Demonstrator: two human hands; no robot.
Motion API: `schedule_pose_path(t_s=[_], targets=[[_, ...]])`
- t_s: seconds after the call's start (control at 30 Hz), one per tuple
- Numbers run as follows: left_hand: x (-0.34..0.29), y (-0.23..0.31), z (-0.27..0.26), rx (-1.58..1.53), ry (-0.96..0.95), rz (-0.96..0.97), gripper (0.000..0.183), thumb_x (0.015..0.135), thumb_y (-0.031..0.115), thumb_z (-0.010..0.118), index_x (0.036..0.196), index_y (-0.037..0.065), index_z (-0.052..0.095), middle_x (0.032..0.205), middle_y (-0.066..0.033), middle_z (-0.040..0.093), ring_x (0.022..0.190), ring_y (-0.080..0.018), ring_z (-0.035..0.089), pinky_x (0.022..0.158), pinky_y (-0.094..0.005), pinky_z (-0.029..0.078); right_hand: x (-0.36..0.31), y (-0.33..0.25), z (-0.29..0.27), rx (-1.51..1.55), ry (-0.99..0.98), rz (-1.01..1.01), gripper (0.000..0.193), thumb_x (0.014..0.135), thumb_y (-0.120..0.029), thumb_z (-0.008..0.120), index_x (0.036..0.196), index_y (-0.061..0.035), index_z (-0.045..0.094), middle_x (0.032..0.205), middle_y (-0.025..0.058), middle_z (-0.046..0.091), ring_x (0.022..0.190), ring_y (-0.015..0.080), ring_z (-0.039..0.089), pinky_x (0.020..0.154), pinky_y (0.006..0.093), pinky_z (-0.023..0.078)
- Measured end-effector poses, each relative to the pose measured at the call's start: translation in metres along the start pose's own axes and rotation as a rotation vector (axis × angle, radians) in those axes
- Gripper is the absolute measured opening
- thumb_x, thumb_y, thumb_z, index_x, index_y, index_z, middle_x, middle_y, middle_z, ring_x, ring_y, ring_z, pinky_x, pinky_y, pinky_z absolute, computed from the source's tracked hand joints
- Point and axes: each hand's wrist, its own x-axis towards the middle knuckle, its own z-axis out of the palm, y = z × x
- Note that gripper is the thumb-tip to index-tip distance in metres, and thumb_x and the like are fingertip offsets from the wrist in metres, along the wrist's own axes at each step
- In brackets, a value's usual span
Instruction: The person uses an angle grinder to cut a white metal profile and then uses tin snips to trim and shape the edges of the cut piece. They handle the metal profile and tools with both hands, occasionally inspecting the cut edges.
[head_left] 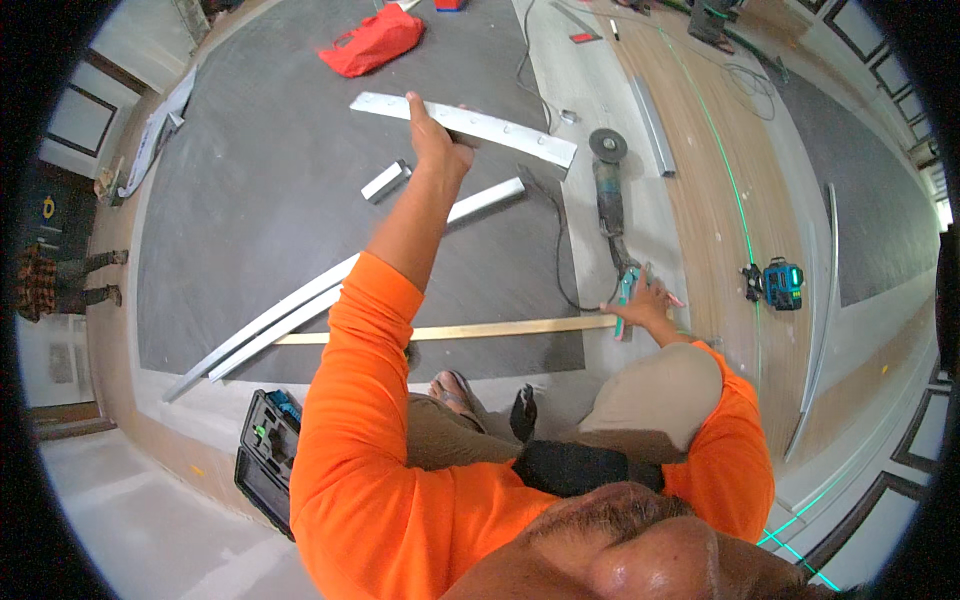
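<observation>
metal strip (505,133) juts mostly rightward from the left grip (438,140) holding it; right grip (648,303) at teal tool (627,287), closure unclear.

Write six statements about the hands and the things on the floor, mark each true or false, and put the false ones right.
1. The left hand holds a pale metal strip. True.
2. The angle grinder lies on the paler flooring. True.
3. The right hand is gripping the angle grinder's disc. False: it is down at a teal tool.
4. The red bag lies on the dark grey flooring. True.
5. The laser level is left of the left hand. False: it is right of both hands.
6. The black tool case is closed. False: it lies open.
</observation>
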Motion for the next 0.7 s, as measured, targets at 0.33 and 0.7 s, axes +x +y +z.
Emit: schedule_pose_path(t_s=[0.33, 0.7], targets=[[0.006, 0.024, -0.006, -0.182, -0.035, -0.068, 0.069, 0.097, 0.061, 0.045, 0.138, 0.008, 0.027, 0.112, -0.0162, 0.044, 0.101, -0.0314, 0.053, 0.090, -0.0557, 0.051, 0.009, -0.003, -0.011, -0.116, -0.060, 0.145, 0.151, 0.050, -0.060, 0.088, 0.158, -0.0139, -0.007, 0.153, 0.0315, 0.025, 0.142, 0.0508, 0.022, 0.106, 0.0742, 0.018], [0.032, 0.053, -0.003, -0.097, -0.076, 0.018, 0.046, 0.098, 0.046, 0.052, 0.125, 0.009, 0.047, 0.106, -0.0109, 0.053, 0.098, -0.0295, 0.056, 0.090, -0.0551, 0.047, 0.040, 0.057, -0.017, 0.699, -0.215, 0.171, 0.049, 0.069, -0.023, 0.073, 0.110, -0.0043, 0.056, 0.094, 0.0124, 0.060, 0.084, 0.0250, 0.063, 0.073, 0.0378, 0.055]])
